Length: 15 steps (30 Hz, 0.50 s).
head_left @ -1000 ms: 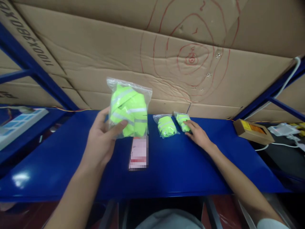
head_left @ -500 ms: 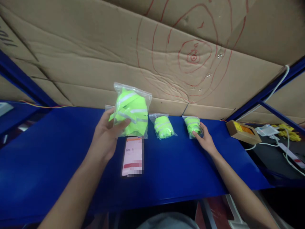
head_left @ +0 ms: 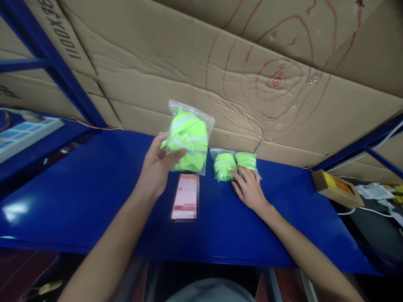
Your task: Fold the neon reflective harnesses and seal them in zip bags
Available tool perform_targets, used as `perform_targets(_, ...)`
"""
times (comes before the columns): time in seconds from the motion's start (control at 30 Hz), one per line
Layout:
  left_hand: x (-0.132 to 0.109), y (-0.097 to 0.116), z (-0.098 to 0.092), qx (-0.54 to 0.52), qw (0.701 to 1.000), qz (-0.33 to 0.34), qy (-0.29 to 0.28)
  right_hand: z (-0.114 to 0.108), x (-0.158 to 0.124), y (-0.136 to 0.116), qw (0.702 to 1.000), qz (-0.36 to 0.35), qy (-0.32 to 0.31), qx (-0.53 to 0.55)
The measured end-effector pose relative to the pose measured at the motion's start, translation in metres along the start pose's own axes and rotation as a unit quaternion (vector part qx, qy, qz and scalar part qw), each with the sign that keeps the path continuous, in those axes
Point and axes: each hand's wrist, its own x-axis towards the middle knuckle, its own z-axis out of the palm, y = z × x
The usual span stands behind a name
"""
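Note:
My left hand (head_left: 160, 163) grips a clear zip bag (head_left: 189, 140) of folded neon yellow-green cloth with silver stripes, apparently a reflective vest. It holds the bag upright above the table, thumb across the front. Two smaller-looking bags of the same striped cloth lie side by side further right: a left one (head_left: 224, 164) and a right one (head_left: 245, 159). My right hand (head_left: 250, 188) rests its spread fingers on them, near where they meet, covering part of the right bag. Below the held bag lies a phone (head_left: 185, 197) with its screen lit and partly pixelated.
The blue table (head_left: 103, 188) meets a cardboard wall (head_left: 151, 71) with red rings drawn on it. A small brown box (head_left: 336, 188) sits at the right end, near white cables. Blue frame posts stand at both sides; a power strip (head_left: 28, 136) lies far left.
The right bag now lies against the middle one, and my right hand has moved left with it, its fingers now spread. My left hand still holds its bag. The view has shifted left.

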Motion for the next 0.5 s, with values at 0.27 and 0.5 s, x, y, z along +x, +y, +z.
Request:
perform_targets(0.27,-0.013,-0.001,0.009,0.021,0.999,-0.015,-0.043,-0.001,0.036,0.003,0.991,0.013,-0.052,0.126)
perform_targets(0.5,-0.050,-0.018,0.043,0.032,0.964,-0.150,-0.216,-0.077,0.010,0.034,0.828,0.227,0.089,0.505)
